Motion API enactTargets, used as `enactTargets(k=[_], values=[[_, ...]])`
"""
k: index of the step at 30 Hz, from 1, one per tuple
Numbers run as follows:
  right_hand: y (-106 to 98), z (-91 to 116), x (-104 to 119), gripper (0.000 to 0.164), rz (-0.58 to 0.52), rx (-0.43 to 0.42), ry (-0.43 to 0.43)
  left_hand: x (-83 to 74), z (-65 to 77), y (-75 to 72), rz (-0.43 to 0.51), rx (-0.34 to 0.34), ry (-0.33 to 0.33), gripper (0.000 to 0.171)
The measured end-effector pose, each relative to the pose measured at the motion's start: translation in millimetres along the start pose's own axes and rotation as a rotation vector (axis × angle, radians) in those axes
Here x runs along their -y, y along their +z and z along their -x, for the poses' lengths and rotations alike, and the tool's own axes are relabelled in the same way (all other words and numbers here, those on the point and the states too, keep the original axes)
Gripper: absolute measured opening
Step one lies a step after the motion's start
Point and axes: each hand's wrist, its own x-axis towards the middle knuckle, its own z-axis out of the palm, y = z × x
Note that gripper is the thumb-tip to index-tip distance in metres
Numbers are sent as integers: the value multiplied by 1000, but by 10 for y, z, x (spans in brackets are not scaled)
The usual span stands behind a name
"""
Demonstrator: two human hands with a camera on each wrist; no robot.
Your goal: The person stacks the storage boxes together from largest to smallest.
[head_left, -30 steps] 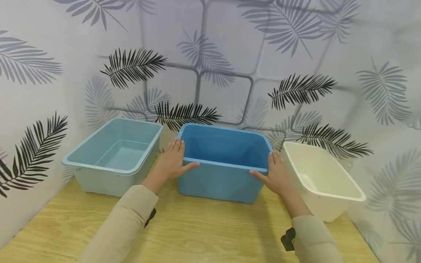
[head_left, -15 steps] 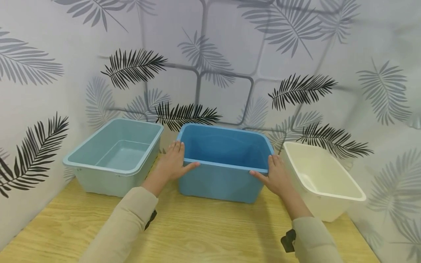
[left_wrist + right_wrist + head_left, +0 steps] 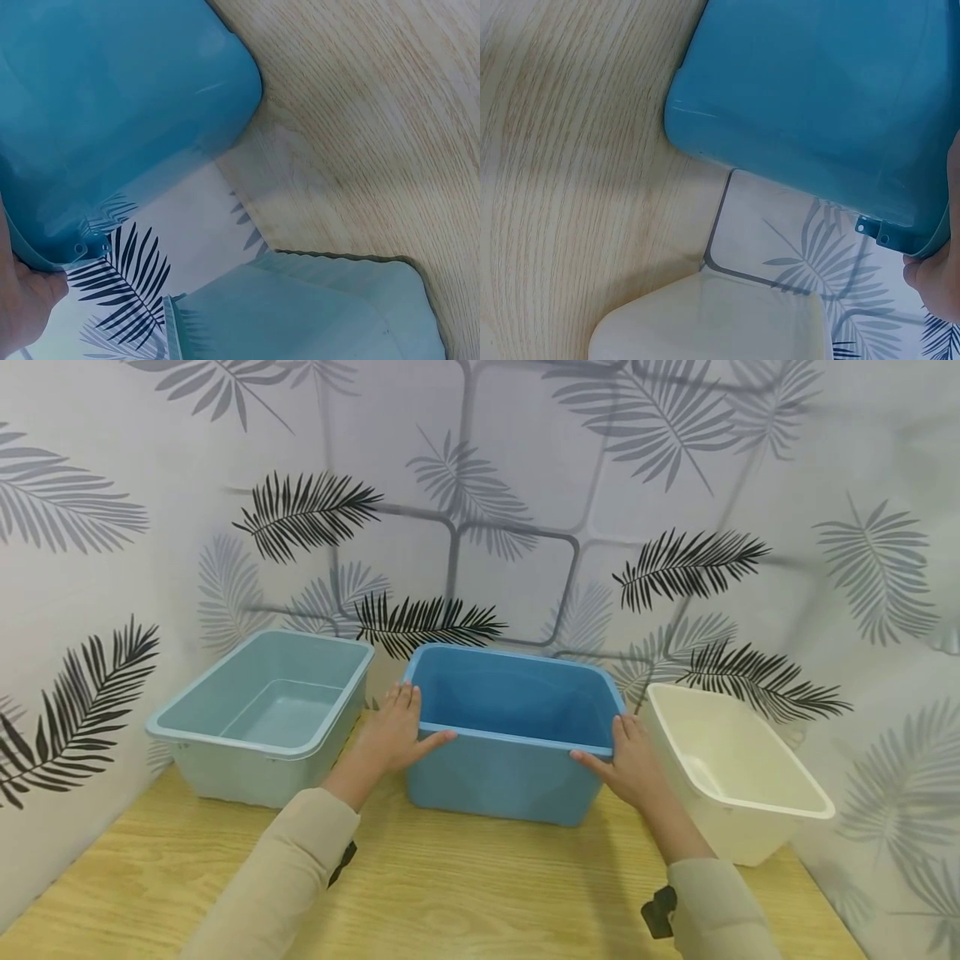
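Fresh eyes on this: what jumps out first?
Probably the saturated blue tub mid-table, with the left hand and right hand at its two near rim corners. Next, its paler neighbours on the wooden table: a grey-green tub to the left and a cream one to the right. Behind them, bold black leaves stand out on the pale backdrop.

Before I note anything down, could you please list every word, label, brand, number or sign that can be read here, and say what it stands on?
There are none: no readable lettering shows on the blue tub, the pale green tub, the cream tub or the table, and the wall carries only a printed pattern.
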Motion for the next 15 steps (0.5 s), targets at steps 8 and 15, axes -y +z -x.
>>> enactTargets(k=[8, 15], values=[[-18, 49, 40, 99, -33, 19, 20, 16, 34, 37, 5, -45, 29, 94], [-6, 102, 55, 98, -18, 17, 27, -1, 101, 24, -38, -58, 38, 94]])
